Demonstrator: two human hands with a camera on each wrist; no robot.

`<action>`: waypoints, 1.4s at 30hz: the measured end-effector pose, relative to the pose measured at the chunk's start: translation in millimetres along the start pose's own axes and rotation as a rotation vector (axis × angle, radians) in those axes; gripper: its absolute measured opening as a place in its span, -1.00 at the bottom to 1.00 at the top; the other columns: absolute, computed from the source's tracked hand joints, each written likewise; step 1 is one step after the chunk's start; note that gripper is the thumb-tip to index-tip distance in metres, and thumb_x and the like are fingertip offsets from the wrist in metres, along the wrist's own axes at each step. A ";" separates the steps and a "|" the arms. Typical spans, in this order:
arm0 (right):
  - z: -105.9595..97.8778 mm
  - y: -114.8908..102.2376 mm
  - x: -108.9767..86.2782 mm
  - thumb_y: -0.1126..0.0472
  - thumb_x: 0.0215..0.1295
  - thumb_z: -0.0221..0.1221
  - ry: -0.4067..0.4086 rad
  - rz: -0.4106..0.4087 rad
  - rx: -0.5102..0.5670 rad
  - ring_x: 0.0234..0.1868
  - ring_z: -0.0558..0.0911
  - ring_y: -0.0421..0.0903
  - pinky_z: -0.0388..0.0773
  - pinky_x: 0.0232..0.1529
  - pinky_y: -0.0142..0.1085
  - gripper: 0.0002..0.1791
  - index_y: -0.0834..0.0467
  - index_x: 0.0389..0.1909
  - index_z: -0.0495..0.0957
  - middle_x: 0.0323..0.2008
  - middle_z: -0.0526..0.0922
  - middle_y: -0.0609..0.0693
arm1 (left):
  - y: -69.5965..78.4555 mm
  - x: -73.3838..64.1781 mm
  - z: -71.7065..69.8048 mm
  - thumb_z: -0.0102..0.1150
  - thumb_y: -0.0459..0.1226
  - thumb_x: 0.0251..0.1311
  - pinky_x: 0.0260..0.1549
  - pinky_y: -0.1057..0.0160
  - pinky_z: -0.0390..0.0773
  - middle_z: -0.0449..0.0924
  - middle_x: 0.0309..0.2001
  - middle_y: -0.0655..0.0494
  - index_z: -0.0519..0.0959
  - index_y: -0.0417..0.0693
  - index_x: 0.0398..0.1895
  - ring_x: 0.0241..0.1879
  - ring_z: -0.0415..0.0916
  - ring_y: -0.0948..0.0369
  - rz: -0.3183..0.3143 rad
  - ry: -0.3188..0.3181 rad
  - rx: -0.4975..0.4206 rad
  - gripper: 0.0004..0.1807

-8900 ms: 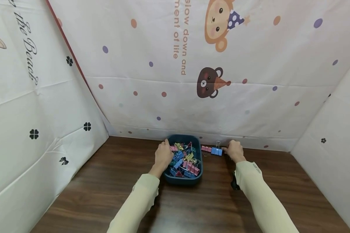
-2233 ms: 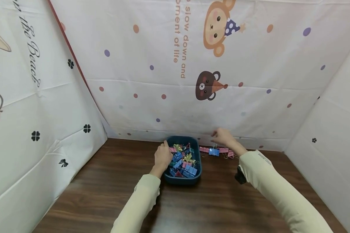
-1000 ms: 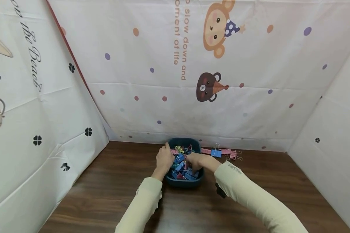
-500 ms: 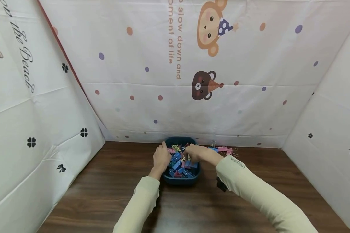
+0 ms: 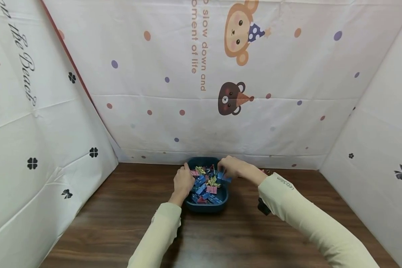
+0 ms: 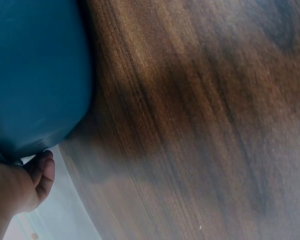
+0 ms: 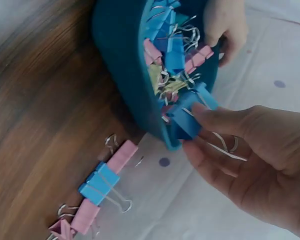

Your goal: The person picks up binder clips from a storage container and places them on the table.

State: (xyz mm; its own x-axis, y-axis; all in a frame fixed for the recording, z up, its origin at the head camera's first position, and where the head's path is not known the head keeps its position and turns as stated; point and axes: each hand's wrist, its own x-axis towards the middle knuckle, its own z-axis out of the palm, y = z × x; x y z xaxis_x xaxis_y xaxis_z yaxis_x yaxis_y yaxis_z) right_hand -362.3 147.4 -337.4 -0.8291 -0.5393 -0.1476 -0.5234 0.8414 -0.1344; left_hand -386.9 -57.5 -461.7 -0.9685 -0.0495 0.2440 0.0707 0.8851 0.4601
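A dark teal bin [image 5: 206, 208] full of blue, pink and yellow binder clips stands on the table. My left hand [image 5: 183, 183] grips its left rim; in the left wrist view, the curled fingers [image 6: 46, 175] show at the bin's edge. My right hand [image 5: 232, 166] pinches a blue binder clip [image 7: 185, 121] over the bin's right rim, its wire handles toward the palm. Another blue clip part [image 7: 206, 96] shows just behind it. Right of the bin lies a row of clips: a pink clip [image 7: 122, 157], a blue clip [image 7: 99, 184], and pink clips [image 7: 85, 216] at the end.
The dark wooden table [image 5: 127, 223] runs back to a white printed cloth [image 5: 147, 130] hung as a wall. Similar cloths stand at the left [image 5: 57, 163] and right [image 5: 372, 149]. In the head view my right arm hides most of the clip row.
The row grew from one pink and one blue clip by more pink clips at its right. My right hand reached into the bin and came up rightward with a blue clip. My left hand stayed.
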 end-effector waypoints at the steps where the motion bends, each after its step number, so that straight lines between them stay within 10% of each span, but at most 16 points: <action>1: 0.8 2.1 0.2 0.41 0.28 0.32 0.023 -0.007 -0.003 -0.04 0.73 0.03 0.71 -0.13 -0.21 -0.73 0.26 0.00 0.67 -0.05 0.73 0.17 | -0.7 0.3 -0.3 0.24 -0.34 0.31 0.09 -0.08 0.65 0.53 0.24 -0.34 0.27 -0.38 0.47 0.18 0.57 -0.15 -0.002 -0.001 0.001 -0.31; 10: 19.5 32.8 5.7 0.43 0.22 0.35 0.157 -0.041 -0.036 -0.09 0.75 0.12 0.72 -0.11 -0.11 -0.76 0.29 -0.08 0.68 -0.12 0.75 0.21 | -5.2 2.4 0.8 0.23 -0.33 0.34 0.11 -0.07 0.64 0.51 0.27 -0.33 0.26 -0.38 0.48 0.19 0.57 -0.14 -0.007 -0.015 0.004 -0.31; 19: 50.2 54.7 10.4 0.46 0.29 0.27 0.092 0.156 0.059 -0.20 0.70 -0.02 0.70 -0.09 -0.09 -0.77 0.31 -0.05 0.69 -0.12 0.75 0.21 | -1.5 0.4 -0.9 0.24 -0.35 0.31 0.06 -0.07 0.66 0.55 0.21 -0.33 0.29 -0.39 0.45 0.15 0.59 -0.14 0.009 0.013 -0.006 -0.32; 42: 70.2 73.7 31.8 0.43 0.28 0.22 0.073 0.210 0.084 -0.30 0.60 -0.05 0.68 -0.18 -0.14 -0.72 0.37 0.00 0.65 -0.11 0.72 0.24 | -0.8 2.7 -1.1 0.23 -0.32 0.34 0.14 -0.04 0.64 0.52 0.28 -0.30 0.26 -0.36 0.48 0.21 0.56 -0.11 -0.024 -0.016 0.003 -0.31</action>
State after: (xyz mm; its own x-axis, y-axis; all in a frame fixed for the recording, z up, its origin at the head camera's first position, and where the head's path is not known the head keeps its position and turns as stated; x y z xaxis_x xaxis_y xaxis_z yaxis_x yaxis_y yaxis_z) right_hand -413.4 189.8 -420.7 -0.9317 -0.3462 -0.1099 -0.3223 0.9275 -0.1895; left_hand -389.4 -58.9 -460.5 -0.9736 -0.0636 0.2192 0.0465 0.8850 0.4632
